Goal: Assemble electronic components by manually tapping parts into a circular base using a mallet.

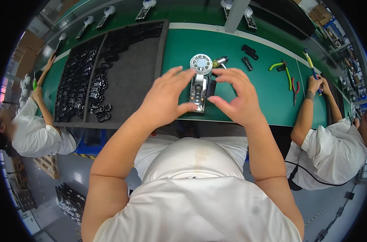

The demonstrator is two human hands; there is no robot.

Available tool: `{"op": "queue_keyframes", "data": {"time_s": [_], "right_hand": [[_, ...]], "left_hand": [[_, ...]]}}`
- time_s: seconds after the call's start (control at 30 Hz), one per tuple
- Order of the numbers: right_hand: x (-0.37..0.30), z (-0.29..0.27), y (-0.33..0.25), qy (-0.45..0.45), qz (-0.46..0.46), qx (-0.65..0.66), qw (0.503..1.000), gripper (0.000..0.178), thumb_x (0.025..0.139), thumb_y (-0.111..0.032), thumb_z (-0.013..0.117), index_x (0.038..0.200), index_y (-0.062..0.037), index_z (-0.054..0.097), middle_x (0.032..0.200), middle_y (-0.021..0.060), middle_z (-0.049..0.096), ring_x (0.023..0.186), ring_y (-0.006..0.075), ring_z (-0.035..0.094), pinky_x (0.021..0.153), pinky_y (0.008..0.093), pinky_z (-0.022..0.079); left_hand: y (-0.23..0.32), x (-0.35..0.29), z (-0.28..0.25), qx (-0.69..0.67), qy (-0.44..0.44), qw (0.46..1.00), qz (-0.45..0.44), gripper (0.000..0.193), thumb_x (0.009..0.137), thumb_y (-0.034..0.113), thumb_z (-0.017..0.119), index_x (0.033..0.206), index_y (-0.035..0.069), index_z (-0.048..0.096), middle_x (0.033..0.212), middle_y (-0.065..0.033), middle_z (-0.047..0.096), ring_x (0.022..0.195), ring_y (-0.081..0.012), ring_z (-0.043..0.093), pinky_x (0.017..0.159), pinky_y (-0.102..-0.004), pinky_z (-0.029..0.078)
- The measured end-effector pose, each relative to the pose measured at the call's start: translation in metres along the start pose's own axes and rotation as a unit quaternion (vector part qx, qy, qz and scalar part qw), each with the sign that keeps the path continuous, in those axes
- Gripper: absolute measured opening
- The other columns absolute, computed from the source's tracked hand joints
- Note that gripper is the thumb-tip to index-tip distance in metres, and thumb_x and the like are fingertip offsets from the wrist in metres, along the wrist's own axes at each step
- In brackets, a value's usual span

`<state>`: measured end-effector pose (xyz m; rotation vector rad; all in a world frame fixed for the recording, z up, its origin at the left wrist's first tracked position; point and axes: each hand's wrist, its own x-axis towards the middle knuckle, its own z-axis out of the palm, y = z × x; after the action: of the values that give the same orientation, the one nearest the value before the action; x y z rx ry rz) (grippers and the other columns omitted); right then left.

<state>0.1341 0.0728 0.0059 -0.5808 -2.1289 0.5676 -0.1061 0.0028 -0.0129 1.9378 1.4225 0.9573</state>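
- Head view, looking down on a green workbench [264,84]; all places given relative to the handheld fan [200,82] lying at bench centre near the front edge.
- Handheld fan: white round head with a pale blue hub pointing away from the person, open handle below showing a dark circuit strip inside.
- Left hand [167,97]: fingers curled loosely round the fan's left side, thumb tip touching the lower end of the handle, index fingertip at the neck just under the head. Half-closed pinch on the fan.
- Right hand [236,94]: fingers arched over the fan's right side, thumb tip near the handle's lower end, a small black flat part [211,86] between this hand and the handle. Whether the fingers grip that part, cannot tell.
- Just beyond the fan head, to its right: a small tool with yellow-green and metal body [220,61].
- Left of the fan: two dark grey trays [131,72] side by side, heaped with black plastic parts [88,86].
- Right of the fan, well apart: loose black pieces [248,56], green-handled pliers [283,68], red-handled cutters [295,88].
- Far beyond the fan: a row of finished fans [106,14] on the next green bench.
- Co-workers in white shirts sit at either end; the right one's hand [314,84] holds a tool with yellow and blue handle [310,62].
- No labels legible; brown cartons [320,14] far upper right.
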Motion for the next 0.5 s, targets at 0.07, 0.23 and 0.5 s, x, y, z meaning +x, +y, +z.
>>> {"op": "queue_keyframes", "data": {"time_s": [0.07,0.23,0.5], "right_hand": [[-0.003,-0.004,0.003,-0.042,0.035,-0.009,0.998,0.042,0.071,-0.008,0.091,0.108,-0.0071,0.07,0.13,0.0082,0.077,0.117,0.028,0.065,0.106,0.0416,0.052],[-0.009,0.006,0.005,-0.098,0.08,-0.017,0.992,0.04,0.072,-0.007,0.09,0.106,-0.0062,0.07,0.128,0.0079,0.077,0.114,0.0275,0.065,0.104,0.0398,0.053],[0.004,0.012,-0.005,-0.156,0.105,-0.076,0.979,0.029,0.078,-0.009,0.088,0.102,-0.0052,0.072,0.125,0.0046,0.078,0.111,0.028,0.065,0.1,0.0379,0.054]], "left_hand": [[-0.004,-0.005,0.005,0.209,-0.005,0.975,0.077,0.079,0.09,0.029,0.086,0.157,0.005,0.051,0.128,-0.0129,0.073,0.128,-0.0301,0.062,0.105,-0.0444,0.051],[0.014,-0.002,0.015,0.241,-0.006,0.969,0.052,0.097,0.084,0.034,0.089,0.163,0.006,0.042,0.128,-0.0145,0.073,0.134,-0.033,0.057,0.107,-0.0446,0.047],[0.026,0.003,0.007,0.252,-0.042,0.967,-0.013,0.103,0.077,0.025,0.092,0.164,0.006,0.04,0.132,-0.0132,0.072,0.129,-0.0325,0.061,0.107,-0.0425,0.048]]}}
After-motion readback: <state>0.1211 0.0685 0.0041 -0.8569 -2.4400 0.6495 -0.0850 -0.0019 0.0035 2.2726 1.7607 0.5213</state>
